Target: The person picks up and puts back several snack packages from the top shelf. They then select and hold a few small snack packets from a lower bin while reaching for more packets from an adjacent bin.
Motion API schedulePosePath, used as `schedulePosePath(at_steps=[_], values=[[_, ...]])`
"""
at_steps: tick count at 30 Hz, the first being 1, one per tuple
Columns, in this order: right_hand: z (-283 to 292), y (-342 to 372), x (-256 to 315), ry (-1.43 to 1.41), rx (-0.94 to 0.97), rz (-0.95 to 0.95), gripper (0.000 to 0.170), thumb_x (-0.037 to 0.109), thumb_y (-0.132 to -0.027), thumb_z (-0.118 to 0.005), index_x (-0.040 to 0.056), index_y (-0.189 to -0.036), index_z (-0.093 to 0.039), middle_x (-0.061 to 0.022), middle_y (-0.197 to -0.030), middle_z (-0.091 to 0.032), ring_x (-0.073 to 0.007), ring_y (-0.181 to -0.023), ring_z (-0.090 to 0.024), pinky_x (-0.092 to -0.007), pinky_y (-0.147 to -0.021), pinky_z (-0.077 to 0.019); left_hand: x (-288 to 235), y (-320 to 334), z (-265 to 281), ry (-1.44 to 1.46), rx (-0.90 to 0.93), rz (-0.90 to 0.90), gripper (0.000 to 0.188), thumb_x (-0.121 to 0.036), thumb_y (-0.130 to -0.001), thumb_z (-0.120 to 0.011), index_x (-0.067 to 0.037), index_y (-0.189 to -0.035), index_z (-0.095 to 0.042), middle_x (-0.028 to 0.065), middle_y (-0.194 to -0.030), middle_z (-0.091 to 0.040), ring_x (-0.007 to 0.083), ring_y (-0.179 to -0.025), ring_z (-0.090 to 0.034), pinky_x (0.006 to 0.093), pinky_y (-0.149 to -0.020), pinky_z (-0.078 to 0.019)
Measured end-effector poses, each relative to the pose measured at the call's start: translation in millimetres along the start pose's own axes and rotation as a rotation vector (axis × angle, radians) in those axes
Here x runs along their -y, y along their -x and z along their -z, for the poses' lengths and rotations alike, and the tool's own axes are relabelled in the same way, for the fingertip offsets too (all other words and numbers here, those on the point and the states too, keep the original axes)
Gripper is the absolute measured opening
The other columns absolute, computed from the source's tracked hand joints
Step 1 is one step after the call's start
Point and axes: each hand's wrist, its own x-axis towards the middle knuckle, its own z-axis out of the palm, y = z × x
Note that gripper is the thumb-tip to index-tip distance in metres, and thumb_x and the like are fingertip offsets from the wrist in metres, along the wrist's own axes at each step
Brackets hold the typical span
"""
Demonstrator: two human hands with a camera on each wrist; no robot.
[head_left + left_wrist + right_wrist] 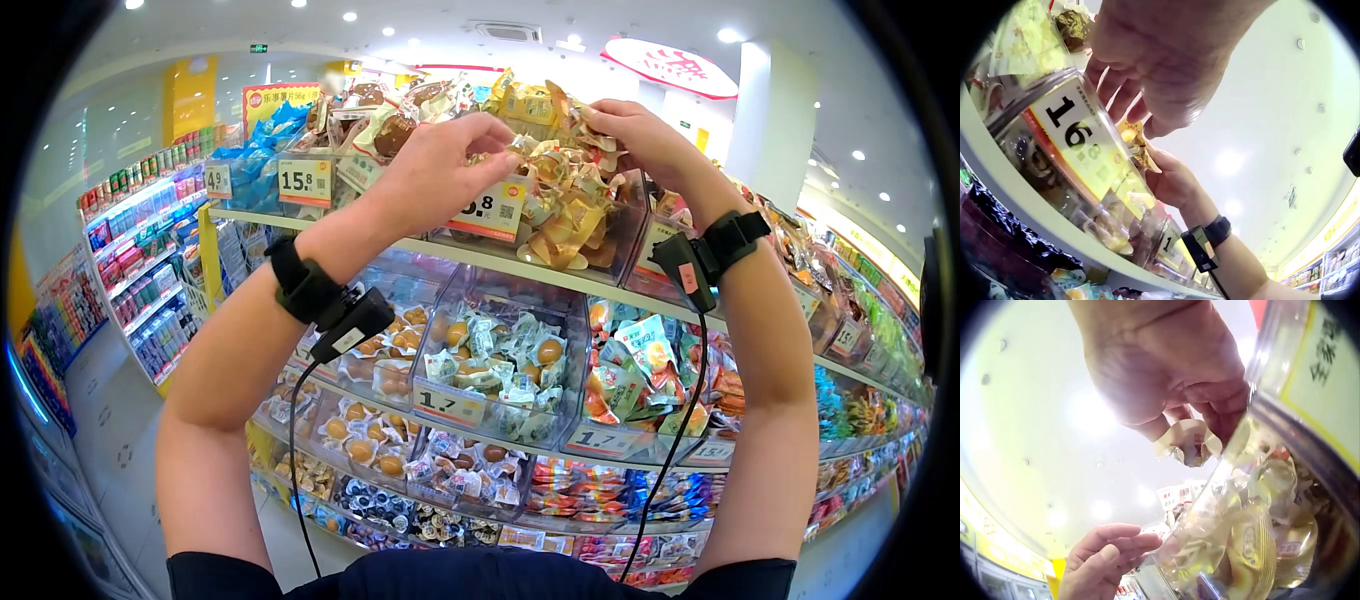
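item 1: small pale-gold plastic-film packet [1189, 442], wavy-edged, qty 1. loc.: just above bin, in r. hand [645, 140].
r. hand: gripping; thumb + fingers pinch packet, prob. lightly so contents aren't squashed.
l. hand [435, 170]: fingers loosely bent, nothing seen in grasp; near front of same bin, above tag. poss. kept free; purpose unclear.
stock: shiny gold plastic-wrapped packets [567, 215], heaped, qty n/k; loose fill, prob. for picking singly.
container: clear rigid plastic bin [630, 228], top tier; walls stop heap sliding off, see-through presumably for display.
tag: white rectangular price card w/ orange-red edge [1075, 134], reads 16.8; front-mounted, presumably for shoppers to read.
support: long cream shelf edge [420, 246] under bin.
lower tier: brown round foods in clear wraps [490, 345], binned apart, prob. sorted by kind/price.
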Motion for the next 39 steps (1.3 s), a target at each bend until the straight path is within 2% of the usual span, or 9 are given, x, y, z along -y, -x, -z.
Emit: schedulePosePath(at_steps=[4,7,11,15,19,25,31,34,39], values=[[2.8,11.4,3.0,-0.215,-0.028,0.057,0.033,0.032,-0.095,-0.052,0.0037,-0.112,-0.054,-0.0031,-0.094,-0.059,-0.0104,-0.073,-0.060,-0.0273,-0.065,-0.0522,-3.4,-31.3,-19.4,0.086,0.085,0.008,0.037,-0.025,-0.087,-0.063,0.003,-0.111,-0.058,0.0125,-0.098,-0.066,0.0173,-0.091,-0.064,0.0302,-0.079,-0.0505],[2.6,16.7,-1.6,-0.232,-0.099,0.136,0.034,0.032,-0.093,-0.056,0.0025,-0.112,-0.054,-0.0045,-0.092,-0.060,-0.0097,-0.072,-0.057,-0.0254,-0.064,-0.0486,-7.2,-47.7,-36.7,-0.007,0.115,-0.045,0.045,-0.032,-0.082,-0.060,0.005,-0.107,-0.061,0.0188,-0.097,-0.066,0.0283,-0.091,-0.064,0.0353,-0.082,-0.0499],[11.3,24.0,-10.8,-0.064,-0.232,0.209,0.039,0.033,-0.089,-0.061,0.0022,-0.112,-0.054,-0.0059,-0.093,-0.061,-0.0097,-0.075,-0.055,-0.0240,-0.065,-0.0440,-15.6,-71.1,-36.9,-0.082,0.499,0.192,0.048,-0.037,-0.076,-0.066,-0.001,-0.108,-0.064,0.0169,-0.102,-0.066,0.0272,-0.091,-0.064,0.0344,-0.083,-0.0494],[16.7,31.6,-20.3,-0.076,-0.307,0.224,0.044,0.031,-0.086,-0.065,0.0007,-0.115,-0.051,-0.0076,-0.094,-0.061,-0.0110,-0.081,-0.056,-0.0244,-0.068,-0.0445,-11.2,-82.1,-44.0,-0.153,0.571,0.113,0.061,-0.042,-0.075,-0.071,-0.004,-0.120,-0.058,0.0123,-0.097,-0.064,0.0183,-0.078,-0.062,0.0296,-0.070,-0.0493],[6.6,37.7,-19.2,-0.143,-0.337,0.282,0.061,0.027,-0.082,-0.069,-0.0011,-0.128,-0.040,-0.0107,-0.103,-0.057,-0.0145,-0.091,-0.059,-0.0265,-0.078,-0.0472,-11.1,-83.7,-49.0,-0.068,0.646,0.252,0.058,-0.044,-0.073,-0.074,-0.005,-0.114,-0.062,0.0107,-0.093,-0.063,0.0175,-0.075,-0.059,0.0303,-0.068,-0.0474],[0.7,36.3,-26.2,-0.099,-0.433,0.352,0.078,0.028,-0.077,-0.073,0.0008,-0.138,-0.033,-0.0121,-0.107,-0.053,-0.0178,-0.098,-0.057,-0.0278,-0.080,-0.0486,-3.7,-83.6,-56.8,-0.195,0.441,-0.055,0.040,-0.037,-0.068,-0.076,-0.004,-0.090,-0.070,0.0068,-0.082,-0.067,0.0183,-0.075,-0.061,0.0324,-0.067,-0.0486],[3.6,35.3,-27.5,-0.110,-0.394,0.277,0.078,0.029,-0.075,-0.074,-0.0064,-0.133,-0.036,-0.0101,-0.100,-0.056,-0.0160,-0.088,-0.058,-0.0281,-0.076,-0.0487,-13.3,-89.0,-42.3,-0.108,0.741,0.154,0.029,-0.030,-0.076,-0.074,-0.007,-0.091,-0.065,0.0024,-0.082,-0.061,0.0123,-0.071,-0.055,0.0282,-0.066,-0.0448],[4.9,34.9,-30.6,-0.113,-0.357,0.268,0.060,0.029,-0.081,-0.071,-0.0027,-0.124,-0.043,-0.0067,-0.103,-0.056,-0.0105,-0.087,-0.056,-0.0221,-0.076,-0.0455,-4.2,-92.1,-41.6,-0.043,0.795,0.152,0.036,-0.029,-0.075,-0.075,-0.009,-0.102,-0.062,0.0021,-0.082,-0.059,0.0116,-0.070,-0.053,0.0280,-0.064,-0.0432],[5.4,33.7,-28.7,-0.179,-0.417,0.228,0.054,0.028,-0.082,-0.071,-0.0029,-0.117,-0.044,-0.0101,-0.105,-0.058,-0.0130,-0.092,-0.059,-0.0248,-0.079,-0.0486,-0.1,-97.2,-42.8,0.001,0.794,0.080,0.079,-0.033,-0.066,-0.080,-0.013,-0.134,-0.043,0.0124,-0.115,-0.058,0.0233,-0.096,-0.058,0.0335,-0.080,-0.0466]])
